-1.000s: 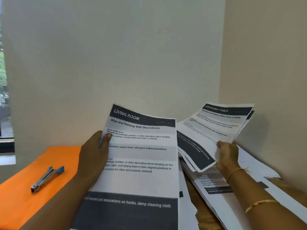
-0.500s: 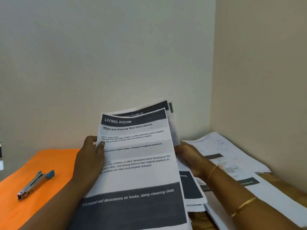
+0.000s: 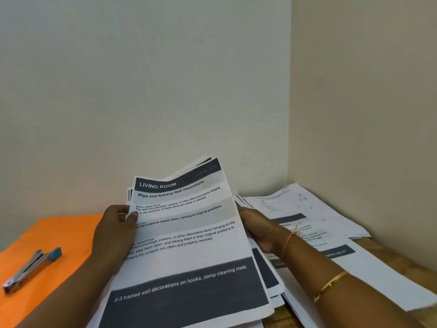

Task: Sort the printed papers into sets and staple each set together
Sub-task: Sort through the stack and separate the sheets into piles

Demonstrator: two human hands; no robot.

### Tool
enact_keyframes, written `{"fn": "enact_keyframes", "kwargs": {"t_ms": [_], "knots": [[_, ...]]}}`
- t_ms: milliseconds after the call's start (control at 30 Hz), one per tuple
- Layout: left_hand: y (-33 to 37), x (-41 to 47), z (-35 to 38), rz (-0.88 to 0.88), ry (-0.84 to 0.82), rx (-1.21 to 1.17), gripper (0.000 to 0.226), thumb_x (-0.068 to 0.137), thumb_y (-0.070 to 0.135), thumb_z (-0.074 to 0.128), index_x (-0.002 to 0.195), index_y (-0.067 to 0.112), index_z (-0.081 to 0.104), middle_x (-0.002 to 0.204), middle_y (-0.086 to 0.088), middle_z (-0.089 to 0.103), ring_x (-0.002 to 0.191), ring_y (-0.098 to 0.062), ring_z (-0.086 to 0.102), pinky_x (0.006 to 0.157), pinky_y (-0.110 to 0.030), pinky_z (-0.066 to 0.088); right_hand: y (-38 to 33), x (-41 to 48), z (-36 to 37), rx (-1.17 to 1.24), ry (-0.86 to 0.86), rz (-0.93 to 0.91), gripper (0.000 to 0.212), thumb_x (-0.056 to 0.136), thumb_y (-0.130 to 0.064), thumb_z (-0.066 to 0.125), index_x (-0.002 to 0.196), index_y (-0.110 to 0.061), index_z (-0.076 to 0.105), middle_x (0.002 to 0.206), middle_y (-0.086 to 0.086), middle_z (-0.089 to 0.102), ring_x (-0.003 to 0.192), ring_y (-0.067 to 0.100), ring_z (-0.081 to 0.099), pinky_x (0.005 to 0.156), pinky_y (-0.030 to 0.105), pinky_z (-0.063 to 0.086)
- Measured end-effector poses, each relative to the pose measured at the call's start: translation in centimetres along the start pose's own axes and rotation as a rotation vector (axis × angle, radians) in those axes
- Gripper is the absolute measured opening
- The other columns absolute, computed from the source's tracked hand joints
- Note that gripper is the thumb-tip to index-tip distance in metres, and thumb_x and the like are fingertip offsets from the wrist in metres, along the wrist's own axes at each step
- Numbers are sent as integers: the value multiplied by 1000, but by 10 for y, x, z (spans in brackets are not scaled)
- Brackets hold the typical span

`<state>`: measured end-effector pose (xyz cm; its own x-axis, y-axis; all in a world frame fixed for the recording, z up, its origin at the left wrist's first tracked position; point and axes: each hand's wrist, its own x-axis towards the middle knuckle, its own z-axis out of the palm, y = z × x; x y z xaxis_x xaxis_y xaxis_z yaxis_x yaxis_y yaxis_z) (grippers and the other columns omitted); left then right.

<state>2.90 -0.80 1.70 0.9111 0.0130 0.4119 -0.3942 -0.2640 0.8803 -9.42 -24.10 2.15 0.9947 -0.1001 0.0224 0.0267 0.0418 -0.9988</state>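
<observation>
Holding a sheaf of printed papers [image 3: 189, 245] at six o'clock of the view, tilted back toward the wall, top sheet headed "LIVING ROOM", with further sheets fanning out behind it and not squared up. Pinching its left edge with the left hand [image 3: 115, 233], thumb lying on the front of the top sheet, fingers curling round behind. Clasping its right edge with the right hand [image 3: 260, 230], fingers tucked behind the sheets and out of sight.

Judging from this, gathering one set rather than fastening it, with no staple showing in the held sheets as far as can be told. Leaving the stapler [image 3: 30, 268] untouched at eight o'clock, lying on the orange sheet [image 3: 59, 233], well apart from both hands. Leaving plenty unsorted too, namely loose papers [image 3: 331, 233] sprawling in overlapping layers at three to four o'clock over the wooden table [image 3: 383, 252], reaching into the corner of the walls, plus more sheets lying under the sheaf at five o'clock. Looking like an early or middle stretch of the job, with squaring, stapling and further sorting all waiting.

Showing no tray, box or bin anywhere. Bearing only the stapler on the orange sheet, and not being able to tell folder from flat sheet there.
</observation>
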Motion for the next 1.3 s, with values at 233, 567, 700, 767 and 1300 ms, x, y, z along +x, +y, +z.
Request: {"fn": "enact_keyframes", "kwargs": {"t_ms": [233, 567, 700, 767, 1300], "knots": [[1, -3, 1, -37, 61, -46, 21, 95, 17, 51, 115, 9, 53, 115, -15, 61, 92, -29, 56, 78, -36, 44, -4, 5, -5, 197, -158, -9, 68, 93, -64, 33, 138, -14, 49, 136, 17, 53, 125, 36, 51, 110, 49, 35], [14, -14, -2, 85, 51, -165, 19, 95, 12, 53, 114, 10, 50, 99, 2, 52, 88, -19, 52, 70, -29, 40, -14, 7, -8, -45, 91, 89, 41, 90, 11, 41, 125, -4, 55, 120, 18, 64, 99, 35, 64, 85, 42, 55], [19, -15, -2, 55, 68, -295, 25, 95, 24, 53, 115, 10, 49, 102, -1, 56, 80, -22, 58, 68, -33, 48, -31, 12, -11, -84, 331, 120, 33, 78, 9, 45, 105, -1, 62, 117, 26, 62, 95, 40, 60, 87, 45, 52], [18, -15, -3, 23, 78, -325, 21, 96, 28, 51, 110, 13, 48, 98, 0, 56, 73, -21, 60, 67, -35, 52, -45, 6, -15, -167, 467, 76, 19, 71, 4, 53, 88, -1, 61, 107, 22, 62, 91, 37, 60, 82, 39, 53], [-6, -9, -5, 143, -234, 303, 9, 88, 13, 56, 87, 20, 52, 76, 4, 50, 79, -20, 49, 67, -29, 34, -39, -115, -131, -1114, 921, 227, 41, 91, -1, 44, 53, -8, 34, 61, 9, 38, 57, 19, 33, 52, 27, 26]]}}
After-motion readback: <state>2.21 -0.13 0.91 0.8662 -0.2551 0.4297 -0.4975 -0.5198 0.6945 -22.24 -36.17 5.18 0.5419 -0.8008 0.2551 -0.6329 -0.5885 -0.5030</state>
